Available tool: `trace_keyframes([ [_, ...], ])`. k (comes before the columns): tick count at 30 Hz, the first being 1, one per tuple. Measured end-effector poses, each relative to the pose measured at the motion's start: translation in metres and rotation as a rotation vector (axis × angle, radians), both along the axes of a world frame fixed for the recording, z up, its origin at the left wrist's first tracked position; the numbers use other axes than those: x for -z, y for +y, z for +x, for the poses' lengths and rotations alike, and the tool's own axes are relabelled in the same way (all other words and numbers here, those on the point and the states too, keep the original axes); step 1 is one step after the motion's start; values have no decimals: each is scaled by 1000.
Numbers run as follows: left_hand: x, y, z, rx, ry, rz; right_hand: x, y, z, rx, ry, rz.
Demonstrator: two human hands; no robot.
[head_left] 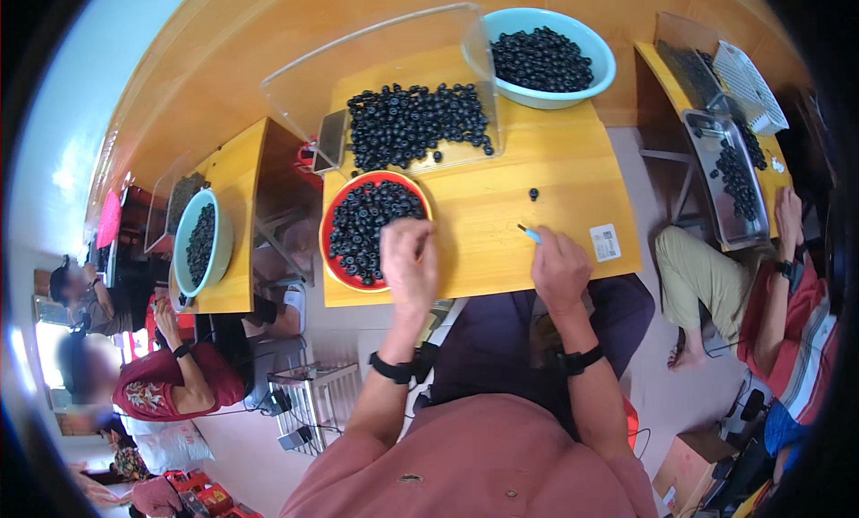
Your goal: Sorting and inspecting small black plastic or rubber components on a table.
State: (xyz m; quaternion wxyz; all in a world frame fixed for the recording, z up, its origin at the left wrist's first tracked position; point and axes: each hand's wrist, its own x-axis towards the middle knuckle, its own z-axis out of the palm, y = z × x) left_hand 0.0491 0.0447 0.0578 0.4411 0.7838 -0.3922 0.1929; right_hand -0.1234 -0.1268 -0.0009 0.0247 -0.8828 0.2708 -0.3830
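Note:
My left hand (409, 260) is over the right rim of a red bowl (327, 269) with a yellow edge. Its fingers are curled together, and whatever they may hold is hidden. Small, round, shiny black pieces (367, 223) fill the bowl. In my right hand (562, 269), near the table's front edge, is a small light-blue-handled tool (531, 234) with a thin dark tip pointing left. A single black piece (534, 194) lies on the yellow table (483, 241) just beyond that tip.
Behind the bowl, a clear plastic bin (376, 48) lies with black pieces spread in it. A light-blue basin (601, 75) of such pieces stands at the back right. Co-workers sit at tables on both sides, one with a metal tray (756, 236), another near a pale basin (224, 241).

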Motion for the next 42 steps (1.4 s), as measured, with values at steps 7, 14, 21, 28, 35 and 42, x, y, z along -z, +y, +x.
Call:
trace_keyframes([
  [7,2,-58,-1,279,186,117,1,-1,1,52,-64,-9],
  [14,34,-145,-8,404,264,278,2,-11,-16,141,-131,68],
  [21,39,-142,-19,435,289,283,4,-16,-26,152,-109,110],
  [28,39,-90,-40,338,546,15,1,-15,-6,74,-89,132],
  [35,51,-82,-45,303,648,-51,-3,-2,2,-29,25,81],
  [42,49,-83,-45,324,588,-18,-7,-3,2,-67,37,28],
])
